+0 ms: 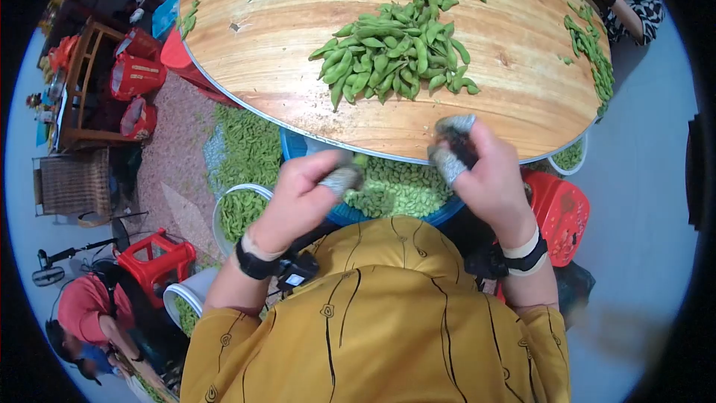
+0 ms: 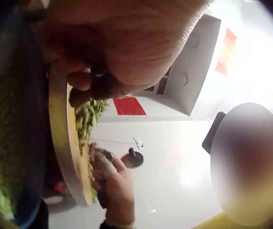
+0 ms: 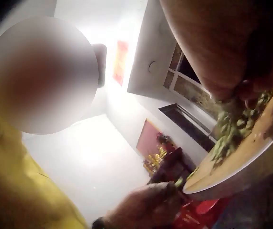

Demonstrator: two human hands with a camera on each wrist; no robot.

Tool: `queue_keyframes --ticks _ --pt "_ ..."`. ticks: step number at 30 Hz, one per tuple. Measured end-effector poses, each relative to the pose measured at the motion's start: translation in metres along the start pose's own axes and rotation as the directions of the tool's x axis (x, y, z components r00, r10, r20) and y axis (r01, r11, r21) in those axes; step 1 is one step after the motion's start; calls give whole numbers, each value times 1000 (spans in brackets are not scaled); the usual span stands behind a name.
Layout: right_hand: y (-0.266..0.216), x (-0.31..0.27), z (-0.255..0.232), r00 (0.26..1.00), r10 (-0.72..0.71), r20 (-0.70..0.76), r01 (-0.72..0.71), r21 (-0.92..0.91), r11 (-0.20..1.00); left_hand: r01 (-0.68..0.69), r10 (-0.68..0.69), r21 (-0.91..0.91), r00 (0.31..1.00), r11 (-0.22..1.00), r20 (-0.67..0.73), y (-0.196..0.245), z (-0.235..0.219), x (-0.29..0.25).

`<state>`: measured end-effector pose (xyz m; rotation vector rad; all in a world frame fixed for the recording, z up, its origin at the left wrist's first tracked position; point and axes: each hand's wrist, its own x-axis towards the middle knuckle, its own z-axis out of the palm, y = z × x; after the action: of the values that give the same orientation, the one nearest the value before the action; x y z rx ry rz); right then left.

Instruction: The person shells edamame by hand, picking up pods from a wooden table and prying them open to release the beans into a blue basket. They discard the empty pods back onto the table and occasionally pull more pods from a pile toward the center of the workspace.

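A heap of green soybean pods [image 1: 395, 52] lies on the round wooden table [image 1: 268, 37]. My left hand [image 1: 294, 198] is just off the table's near edge, over a blue basin [image 1: 343, 213] of shelled beans [image 1: 399, 194]. Its fingers are curled, and wrapped thumb and forefinger pinch a green pod [image 3: 179, 182], whose tip shows. My right hand [image 1: 488, 179] hovers at the table edge below the heap. Grey wraps cover its thumb and forefinger, which are bent with a gap between them; the other fingers look dark. I cannot tell whether its palm holds anything.
White buckets of pods [image 1: 242, 216] and a pod pile on the floor [image 1: 253, 145] stand left of the basin. A red stool [image 1: 156, 257] is at left, red plastic [image 1: 559, 216] at right. Other people work at lower left and across the table.
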<state>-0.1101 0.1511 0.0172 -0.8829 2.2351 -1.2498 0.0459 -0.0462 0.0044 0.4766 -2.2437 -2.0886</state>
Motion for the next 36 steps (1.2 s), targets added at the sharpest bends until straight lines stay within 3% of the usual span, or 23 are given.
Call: queue_keyframes --ticks 2,4,5,6,8,10,12,14,16,17,18,20,21,22,23,24,26,27,28,30,31,33,36 --pt "3 13 -6 997 -19 -74 14 -61 998 67 -40 150 984 986 -176 -11 -21 -14" --pt "8 30 -11 941 -221 -258 111 -381 918 222 -56 488 941 844 -333 -25 -44 -26" --pt "14 40 -12 882 -373 -288 188 -510 840 302 -61 521 901 798 -430 -30 -48 -31" --pt "19 48 -11 881 -377 -287 193 -510 838 303 -58 520 899 798 -434 -32 -51 -34" --pt "26 58 -10 878 -355 -321 149 -522 840 217 227 671 831 708 -508 -34 -54 -39" --pt "25 57 -12 876 -357 -325 147 -524 839 210 191 600 824 772 -533 -32 -53 -40" --pt "19 53 -17 827 -387 -407 192 -443 876 82 161 444 861 892 -483 -28 -46 -35" --pt "26 52 -23 806 -411 -427 212 -439 873 56 166 474 895 879 -414 -13 -30 -26" --pt "30 49 -29 814 -284 -506 275 -95 957 -50 202 530 952 847 -232 3 -15 -14" --pt "28 46 -31 850 -202 -486 260 55 964 -137 237 436 954 889 -185 4 -5 -5" --pt "20 40 -35 849 -205 -487 262 51 964 -217 277 333 950 918 -142 5 6 5" --pt "-3 24 -39 971 121 -208 -5 485 875 -183 191 110 979 977 -68 21 26 22" --pt "-10 20 -37 980 147 -137 -41 578 815 -183 192 111 979 977 -72 31 36 30" --pt "-12 16 -34 981 141 -134 -38 579 814 13 -8 -210 1000 978 23 42 45 37" --pt "-13 11 -31 988 131 -84 -49 631 774 235 -168 -483 970 844 177 48 50 42" --pt "-13 7 -29 992 118 -34 -63 680 731 233 -168 -480 970 846 174 45 50 47" --pt "-9 4 -23 994 104 -22 -64 661 748 481 -18 -658 814 579 580 35 50 56" --pt "-8 3 -21 995 101 -14 -69 636 768 539 -8 -679 787 498 618 34 49 56" --pt "-7 1 -21 995 98 -6 -74 611 788 542 -13 -676 785 499 620 32 50 56" --pt "-4 -4 -20 992 124 6 -104 588 802 312 -41 -665 920 679 390 27 52 52" --pt "-3 -7 -19 988 135 77 -155 534 832 317 -46 -660 919 681 392 26 52 52" --pt "-1 -12 -18 975 106 196 -188 466 865 133 -52 -437 980 890 192 24 53 51" --pt "-4 -14 -16 984 -17 179 -60 412 909 41 -11 -242 992 969 123 16 52 48"
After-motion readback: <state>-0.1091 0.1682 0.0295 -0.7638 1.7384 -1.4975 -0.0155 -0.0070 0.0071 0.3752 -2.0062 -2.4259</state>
